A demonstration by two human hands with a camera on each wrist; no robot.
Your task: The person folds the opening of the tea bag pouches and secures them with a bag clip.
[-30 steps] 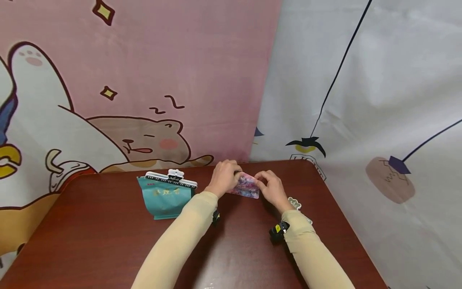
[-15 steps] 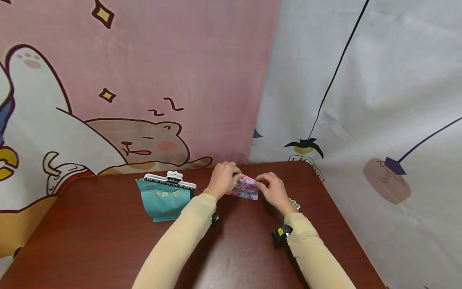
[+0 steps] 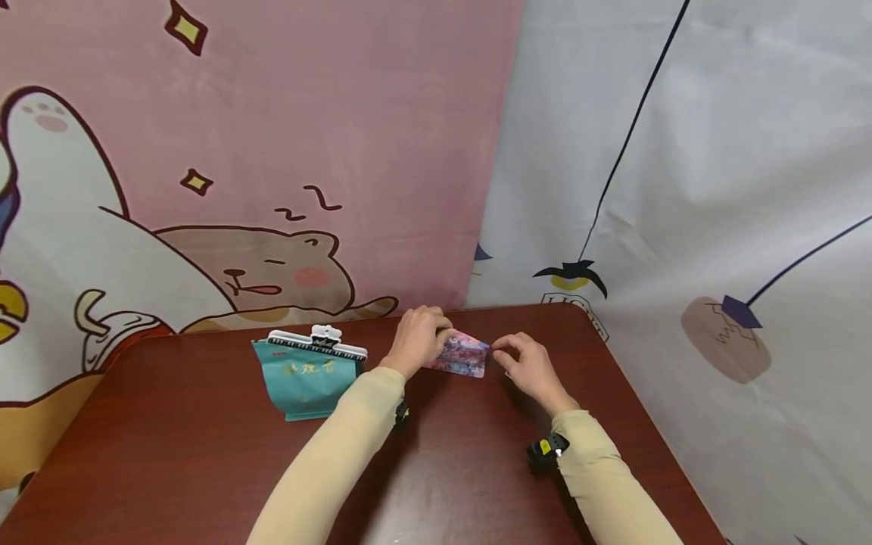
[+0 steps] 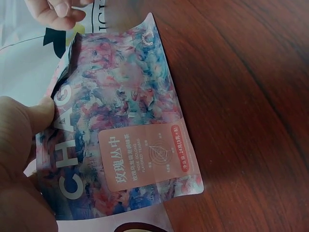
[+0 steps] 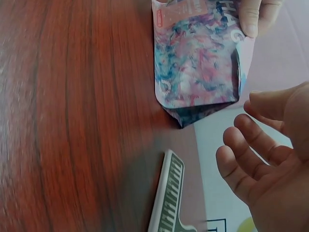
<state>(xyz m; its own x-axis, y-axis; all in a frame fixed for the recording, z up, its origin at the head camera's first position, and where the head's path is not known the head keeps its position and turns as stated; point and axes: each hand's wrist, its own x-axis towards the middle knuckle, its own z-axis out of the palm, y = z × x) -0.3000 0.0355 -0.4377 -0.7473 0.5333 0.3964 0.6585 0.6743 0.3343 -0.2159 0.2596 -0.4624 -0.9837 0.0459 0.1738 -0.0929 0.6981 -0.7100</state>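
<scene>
A pink and blue marbled tea pouch [image 3: 463, 356] stands on the table near its back edge, with CHAG lettering along one side in the left wrist view. My left hand [image 3: 418, 339] pinches the pouch's edge, thumb on the lettered face [image 4: 72, 140]. Just right of the pouch, my right hand [image 3: 533, 369] is apart from it, fingers loosely bent around nothing. Its fingertips are close to the pouch's corner in the right wrist view. A bag clip with a piano-key pattern [image 5: 169, 193] lies on the table below that hand; in the head view the hand hides it.
To the left, a teal bag [image 3: 306, 382] stands upright with a white and black piano-key clip [image 3: 320, 344] across its top. The brown table [image 3: 204, 469] ends at a printed cloth backdrop [image 3: 402, 151] behind and to the right.
My right hand has let go of the pouch's corner and moved slightly right and towards me. The left hand keeps its grip in the same place.
</scene>
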